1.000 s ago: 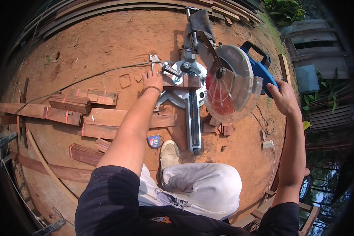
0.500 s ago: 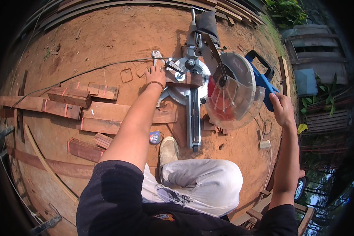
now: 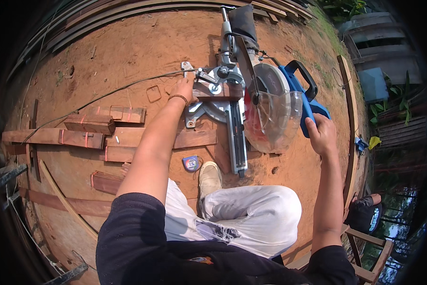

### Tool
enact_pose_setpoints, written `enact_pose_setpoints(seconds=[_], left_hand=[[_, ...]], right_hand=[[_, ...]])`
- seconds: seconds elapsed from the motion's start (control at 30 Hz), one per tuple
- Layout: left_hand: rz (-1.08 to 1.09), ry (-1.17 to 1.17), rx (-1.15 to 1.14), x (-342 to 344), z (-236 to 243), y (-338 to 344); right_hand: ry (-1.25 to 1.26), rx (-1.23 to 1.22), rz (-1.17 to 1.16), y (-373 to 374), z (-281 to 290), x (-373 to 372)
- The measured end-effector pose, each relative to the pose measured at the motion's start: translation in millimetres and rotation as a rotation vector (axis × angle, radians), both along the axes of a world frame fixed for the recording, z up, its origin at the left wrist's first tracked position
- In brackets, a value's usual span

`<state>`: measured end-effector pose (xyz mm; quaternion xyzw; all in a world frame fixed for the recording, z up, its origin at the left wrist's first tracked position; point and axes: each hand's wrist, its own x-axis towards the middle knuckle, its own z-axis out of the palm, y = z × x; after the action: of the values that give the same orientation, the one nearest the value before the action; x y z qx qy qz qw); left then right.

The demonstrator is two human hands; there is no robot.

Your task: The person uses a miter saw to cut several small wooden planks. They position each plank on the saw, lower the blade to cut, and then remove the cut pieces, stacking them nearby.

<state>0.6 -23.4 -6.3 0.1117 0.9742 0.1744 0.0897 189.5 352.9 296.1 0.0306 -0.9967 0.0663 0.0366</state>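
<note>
A dark brown wooden block (image 3: 227,91) lies across the bed of the mitre saw (image 3: 270,102), under the saw's silver clamp. My left hand (image 3: 181,88), with a beaded bracelet at the wrist, is closed on the block's left end, well left of the blade. My right hand (image 3: 322,135) is wrapped round the blue grip part of the saw head, at the right. A clear guard covers the blade, of which some red shows through. The saw head stands close to the block's right end; whether the blade touches it I cannot tell.
Cut boards (image 3: 142,137) and bundled wood pieces (image 3: 89,124) lie on the dirt to the left. A blue tape measure (image 3: 190,163) sits by my shoe (image 3: 210,178). A black cable (image 3: 104,88) runs left from the saw. Another person (image 3: 365,213) is at the right edge.
My right hand and the saw head have moved left, closer to the block. My left hand has shifted slightly down along the block's end. The whole view has turned a little.
</note>
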Motion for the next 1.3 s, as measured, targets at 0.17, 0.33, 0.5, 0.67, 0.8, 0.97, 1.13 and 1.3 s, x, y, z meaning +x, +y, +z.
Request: enact_pose_setpoints(seconds=[0.17, 0.33, 0.5, 0.67, 0.8, 0.97, 1.13, 1.3], left_hand=[[-0.010, -0.115, -0.102, -5, 12, 6], [0.033, -0.127, -0.172, -7, 8, 14], [0.062, -0.052, -0.224, -4, -10, 21], [0.135, -0.068, -0.198, 3, -17, 26], [0.135, -0.065, -0.174, 1, -17, 26], [0.131, -0.069, -0.179, -1, -19, 25], [0.106, -0.058, -0.177, 2, -14, 24], [0.106, -0.060, -0.210, 2, -10, 25]], right_hand=[[0.047, 0.031, 0.023, 2, -16, 1], [0.094, 0.050, 0.043, 4, -27, 1], [0.117, 0.060, 0.053, 4, -36, 5], [0.137, 0.023, 0.067, 1, -51, 9], [0.168, 0.014, 0.080, 0, -64, 11], [0.158, 0.013, 0.071, 2, -75, 12], [0.224, 0.019, 0.091, 3, -81, 11], [0.190, 0.003, 0.075, 3, -84, 11]])
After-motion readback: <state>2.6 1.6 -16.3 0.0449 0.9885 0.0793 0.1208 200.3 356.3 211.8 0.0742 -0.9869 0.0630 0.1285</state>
